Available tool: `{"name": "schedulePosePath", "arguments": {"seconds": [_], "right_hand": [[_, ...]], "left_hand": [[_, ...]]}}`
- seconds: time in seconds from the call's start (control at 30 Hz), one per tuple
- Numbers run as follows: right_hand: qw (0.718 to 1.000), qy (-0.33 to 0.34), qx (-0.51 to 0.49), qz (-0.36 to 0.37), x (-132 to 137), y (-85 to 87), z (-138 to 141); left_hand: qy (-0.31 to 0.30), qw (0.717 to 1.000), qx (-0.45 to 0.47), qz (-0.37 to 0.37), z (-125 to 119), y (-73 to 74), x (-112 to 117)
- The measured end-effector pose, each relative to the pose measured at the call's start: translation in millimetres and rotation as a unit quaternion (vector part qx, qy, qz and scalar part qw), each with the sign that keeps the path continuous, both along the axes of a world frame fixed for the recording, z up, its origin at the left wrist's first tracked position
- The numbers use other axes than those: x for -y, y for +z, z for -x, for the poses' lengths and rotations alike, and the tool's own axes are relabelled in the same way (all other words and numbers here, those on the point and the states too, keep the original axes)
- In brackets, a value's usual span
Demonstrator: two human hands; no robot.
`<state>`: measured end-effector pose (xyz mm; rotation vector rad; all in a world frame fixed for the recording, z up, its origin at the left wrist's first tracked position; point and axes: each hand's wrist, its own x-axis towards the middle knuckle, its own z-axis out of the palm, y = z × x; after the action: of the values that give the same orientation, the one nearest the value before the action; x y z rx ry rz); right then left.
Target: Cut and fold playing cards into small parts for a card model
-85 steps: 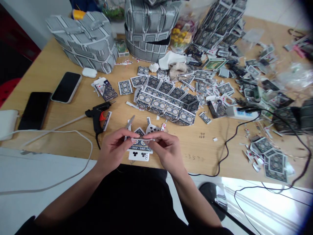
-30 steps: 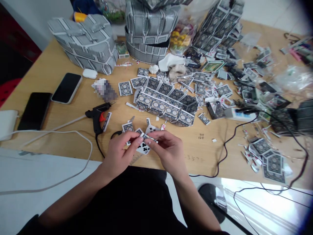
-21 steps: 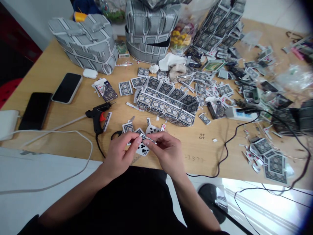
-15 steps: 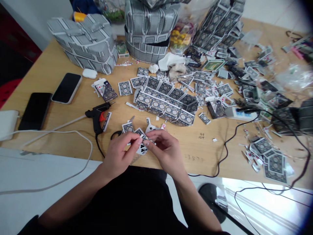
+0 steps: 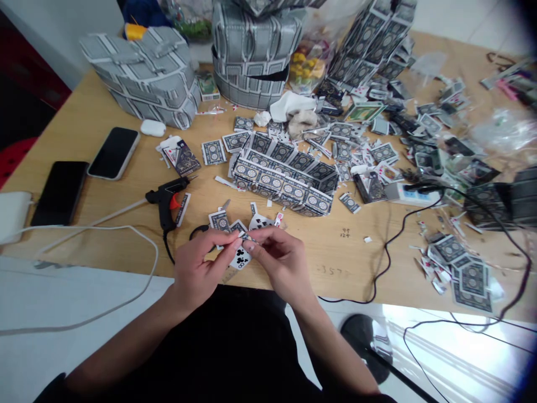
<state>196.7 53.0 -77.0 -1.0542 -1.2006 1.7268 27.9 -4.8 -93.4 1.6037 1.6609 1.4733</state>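
My left hand and my right hand meet at the near edge of the wooden table. Together they pinch a small folded piece of playing card between fingertips. A clubs card lies just under the fingers. Cut card pieces sit right behind my hands, with black scissor handles beside the left hand. A box built of blue-backed cards stands further back.
A black glue gun with cable lies left of my hands. Two phones and an earbud case are at the left. Grey card-built bags stand at the back. Loose cards and a power strip fill the right.
The wide card strip I held between both hands is gone; I now pinch a smaller folded piece. The clubs card has shifted under my fingers, and the scissors lie on the table.
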Motion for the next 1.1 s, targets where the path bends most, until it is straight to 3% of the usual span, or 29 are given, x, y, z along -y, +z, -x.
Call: {"name": "schedulePosePath", "arguments": {"seconds": [0.47,0.63,0.77,0.93,1.1], "right_hand": [[0.996,0.018,0.068,-0.049,0,1.4,2],[0.995,0.016,0.077,-0.058,3,-1.2,3],[0.991,0.024,0.096,-0.095,6,-5.4,3],[0.983,0.070,0.105,-0.136,9,-6.9,1],[0.989,0.099,0.065,-0.087,9,-7.7,1]], "left_hand": [[-0.055,0.998,-0.027,-0.022,3,5.8,1],[-0.054,0.998,-0.011,0.014,3,2.3,3],[-0.054,0.994,0.032,0.087,6,2.3,4],[-0.120,0.983,-0.003,0.142,17,12.4,0],[-0.199,0.965,-0.052,0.165,25,16.4,-4]]}}
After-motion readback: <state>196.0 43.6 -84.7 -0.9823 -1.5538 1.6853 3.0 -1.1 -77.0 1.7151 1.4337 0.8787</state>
